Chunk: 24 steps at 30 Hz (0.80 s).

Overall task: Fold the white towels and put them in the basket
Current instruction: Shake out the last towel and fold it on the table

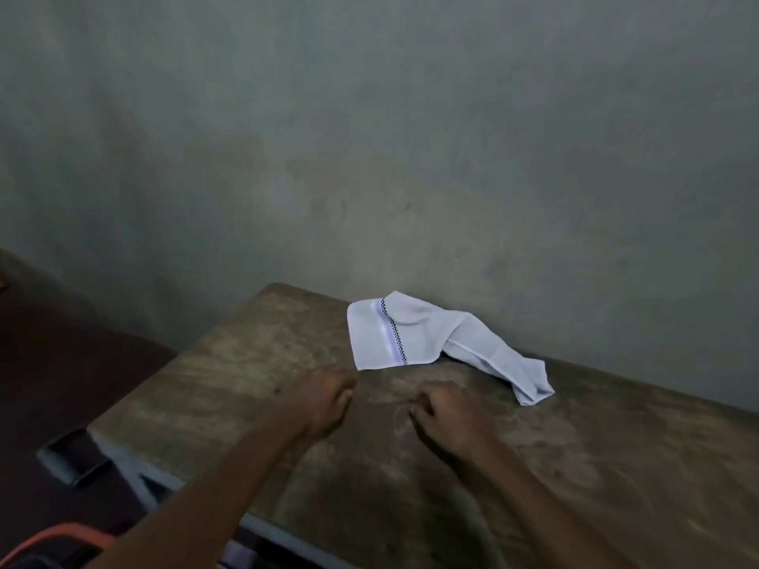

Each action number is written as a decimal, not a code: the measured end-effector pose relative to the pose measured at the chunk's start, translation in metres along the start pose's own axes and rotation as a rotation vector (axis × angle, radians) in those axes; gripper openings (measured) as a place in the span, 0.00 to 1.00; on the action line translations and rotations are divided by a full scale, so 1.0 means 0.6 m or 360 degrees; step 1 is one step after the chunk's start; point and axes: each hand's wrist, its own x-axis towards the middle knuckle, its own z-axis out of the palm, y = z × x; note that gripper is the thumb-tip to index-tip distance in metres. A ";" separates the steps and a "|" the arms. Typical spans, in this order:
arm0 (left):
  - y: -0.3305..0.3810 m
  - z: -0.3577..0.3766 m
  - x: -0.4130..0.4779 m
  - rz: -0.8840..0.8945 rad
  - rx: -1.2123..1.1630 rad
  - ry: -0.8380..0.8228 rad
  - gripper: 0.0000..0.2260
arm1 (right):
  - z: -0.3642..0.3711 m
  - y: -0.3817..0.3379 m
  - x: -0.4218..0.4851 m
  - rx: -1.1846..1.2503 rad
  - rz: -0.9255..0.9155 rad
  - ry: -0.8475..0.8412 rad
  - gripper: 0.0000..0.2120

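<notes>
Orange rim (61, 535), 7 o'clock, perhaps basket. Left hand (324, 400), fingers straight and together, empty, tips just short of white towel (410, 334); right hand (447, 416) curled, empty. Towel at 12 o'clock on tabletop (205, 384), rumpled, unfolded. Step, likely: reaching. Next: pinch corners, spread flat.

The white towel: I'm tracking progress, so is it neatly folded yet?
Not folded. The white towel lies rumpled on the wooden table, with its striped end flat and the other end twisted into a loose tail.

Thin white cloth towel (415, 334), worn matt, perhaps wooden, table (254, 375)
</notes>
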 end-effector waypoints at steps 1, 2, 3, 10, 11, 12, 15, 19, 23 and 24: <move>-0.016 0.006 0.019 0.0028 -0.0020 0.0010 0.21 | 0.016 -0.004 0.027 0.0013 -0.0032 0.0006 0.13; -0.031 0.011 0.039 0.0043 -0.0023 0.0033 0.24 | 0.029 -0.010 0.052 0.0034 -0.0068 0.0016 0.15; -0.045 0.015 0.058 0.0036 -0.0027 0.0052 0.25 | 0.041 -0.017 0.076 0.0041 -0.0100 0.0027 0.17; -0.100 0.043 0.111 0.0064 0.0033 0.0079 0.39 | 0.093 -0.028 0.155 -0.0263 -0.0190 0.0081 0.28; -0.099 0.039 0.106 0.0109 0.0105 0.0092 0.37 | 0.095 -0.028 0.155 -0.0278 -0.0182 0.0092 0.26; -0.099 0.036 0.101 0.0162 0.0184 0.0074 0.36 | 0.096 -0.027 0.153 -0.0297 -0.0182 0.0088 0.23; -0.090 0.033 0.079 0.0316 0.0291 0.0047 0.31 | 0.088 -0.023 0.132 -0.0352 -0.0284 0.0084 0.15; -0.050 0.029 0.023 0.0464 0.0379 0.0099 0.21 | 0.054 -0.013 0.066 -0.0362 -0.0432 -0.0060 0.15; -0.002 0.043 -0.045 0.0512 0.0251 0.0193 0.18 | 0.020 0.003 -0.031 -0.0304 -0.0384 -0.0157 0.23; 0.013 0.051 -0.063 0.0540 0.0214 0.0226 0.18 | 0.015 0.008 -0.056 -0.0300 -0.0373 -0.0168 0.24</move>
